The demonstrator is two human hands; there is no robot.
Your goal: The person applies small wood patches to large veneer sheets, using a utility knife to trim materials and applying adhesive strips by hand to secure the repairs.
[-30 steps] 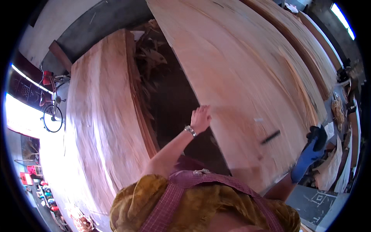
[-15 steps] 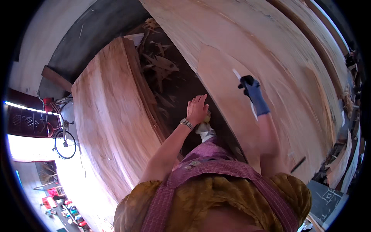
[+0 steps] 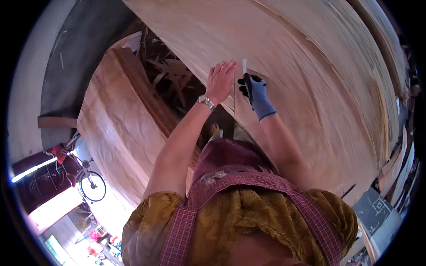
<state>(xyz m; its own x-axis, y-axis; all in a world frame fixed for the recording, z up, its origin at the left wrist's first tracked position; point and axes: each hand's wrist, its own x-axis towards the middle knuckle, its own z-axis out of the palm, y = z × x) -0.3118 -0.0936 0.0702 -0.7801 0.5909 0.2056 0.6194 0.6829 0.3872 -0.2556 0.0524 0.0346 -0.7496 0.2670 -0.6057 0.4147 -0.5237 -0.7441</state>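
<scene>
Bare, with a metal watch at the wrist, my left hand (image 3: 220,83) lies on the near edge of the wood veneer sheets (image 3: 306,97), fingers stretched toward the right. Just right of it, my right hand (image 3: 258,94) wears a blue-grey glove with black fingertips. It is closed round a slim, pale, blade-like tool (image 3: 244,65), whose tip points away from me over the sheets. The lower part of the tool is mostly hidden by the glove. Between the hands, a sheet's cut edge runs down toward my apron.
A second stack of veneer (image 3: 120,119) stands on the left. In the dark gap between the stacks lie broken wood scraps (image 3: 173,71). A bicycle (image 3: 91,184) is at the far left. Several offcuts (image 3: 392,166) lean along the right edge.
My left hand has moved up and forward from over the gap onto the veneer edge. My right hand has come left beside it with the tool. The view has turned.
</scene>
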